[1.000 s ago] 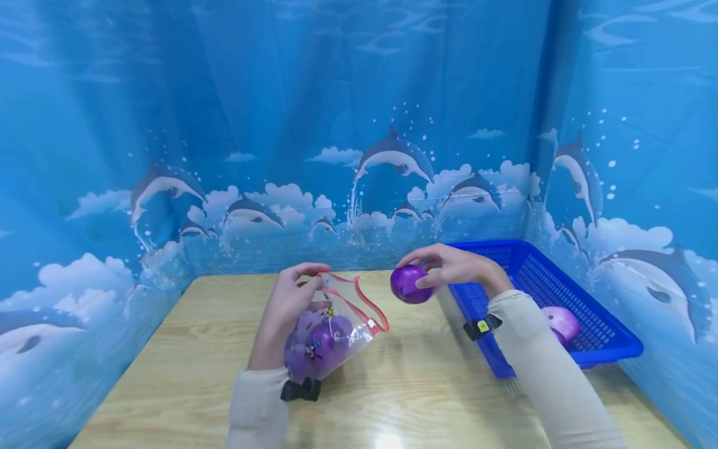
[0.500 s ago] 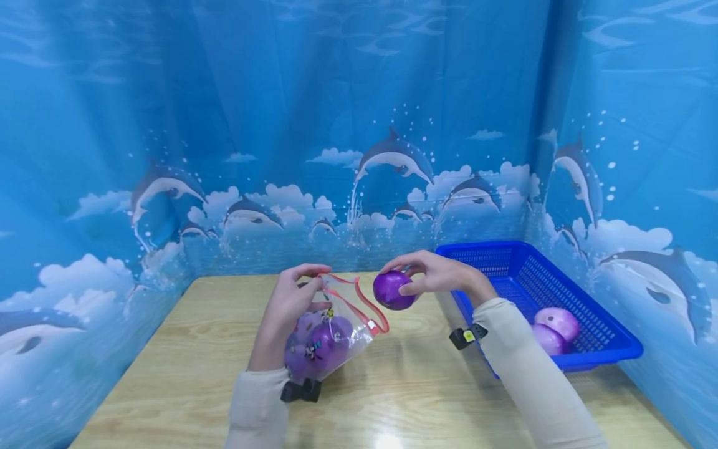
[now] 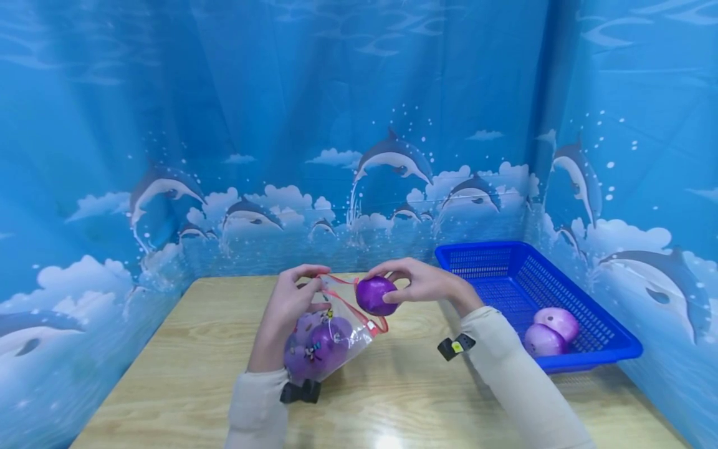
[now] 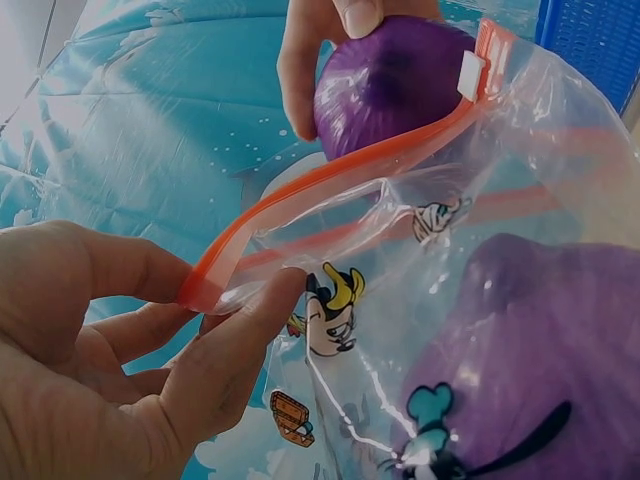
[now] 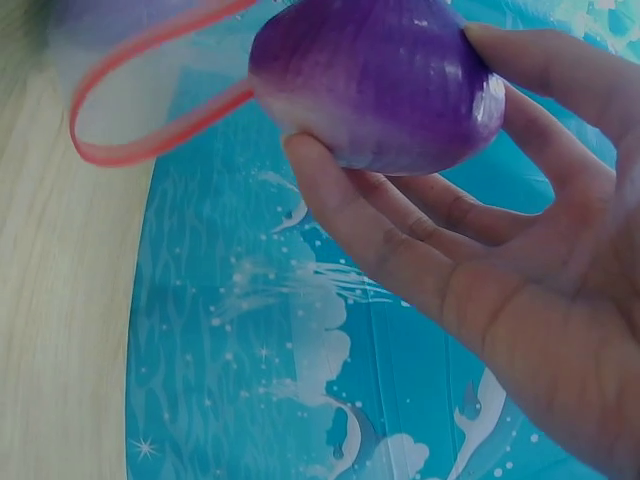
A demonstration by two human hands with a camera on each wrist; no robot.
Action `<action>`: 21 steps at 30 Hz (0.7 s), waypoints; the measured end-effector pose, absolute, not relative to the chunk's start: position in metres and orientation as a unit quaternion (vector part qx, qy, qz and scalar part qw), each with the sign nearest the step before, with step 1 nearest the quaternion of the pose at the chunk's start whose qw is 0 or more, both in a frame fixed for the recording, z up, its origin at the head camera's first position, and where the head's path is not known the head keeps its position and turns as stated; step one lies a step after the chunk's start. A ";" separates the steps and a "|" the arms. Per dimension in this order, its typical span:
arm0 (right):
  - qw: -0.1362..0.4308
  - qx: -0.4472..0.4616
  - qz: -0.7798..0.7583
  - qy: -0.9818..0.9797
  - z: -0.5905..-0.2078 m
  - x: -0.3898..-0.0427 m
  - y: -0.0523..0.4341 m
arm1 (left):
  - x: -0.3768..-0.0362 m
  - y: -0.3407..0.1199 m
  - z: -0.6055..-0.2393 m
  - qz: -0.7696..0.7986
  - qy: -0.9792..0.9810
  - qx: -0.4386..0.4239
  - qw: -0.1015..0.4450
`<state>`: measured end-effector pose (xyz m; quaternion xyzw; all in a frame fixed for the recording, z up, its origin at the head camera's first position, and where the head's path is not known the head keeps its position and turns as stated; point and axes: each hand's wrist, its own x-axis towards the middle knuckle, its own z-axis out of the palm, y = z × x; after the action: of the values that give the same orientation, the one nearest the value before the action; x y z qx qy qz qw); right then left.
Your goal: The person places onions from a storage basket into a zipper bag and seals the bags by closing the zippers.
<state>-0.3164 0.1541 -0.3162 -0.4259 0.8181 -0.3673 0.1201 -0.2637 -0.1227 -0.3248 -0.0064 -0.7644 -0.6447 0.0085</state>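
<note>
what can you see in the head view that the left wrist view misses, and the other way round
Only the head view shows the blue basket with two pale onions in it, the wooden table, the dolphin backdrop and both sleeves.

Only the left wrist view shows the cartoon prints on the bag up close, and how the left hand pinches the red zip edge between thumb and finger.

Both show the right hand holding a purple onion at the bag's open mouth, with purple onions already inside.

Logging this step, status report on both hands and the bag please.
Left hand pinches zip bag rim open. Right hand holds purple onion at bag mouth. Nothing blocking.
</note>
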 end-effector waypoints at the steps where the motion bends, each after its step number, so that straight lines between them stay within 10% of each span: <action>1: 0.120 -0.427 -0.368 0.817 -0.317 -0.316 0.153 | -0.264 -0.123 -0.325 -0.644 -0.765 -0.006 0.009; 21: 0.077 -0.389 -0.376 0.837 -0.329 -0.307 0.130 | -0.262 -0.124 -0.325 -0.637 -0.770 -0.013 0.014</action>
<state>-0.3066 0.1295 -0.3288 -0.3895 0.8372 -0.3761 0.0772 -0.2624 -0.1244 -0.3253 -0.0127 -0.7703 -0.6374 0.0141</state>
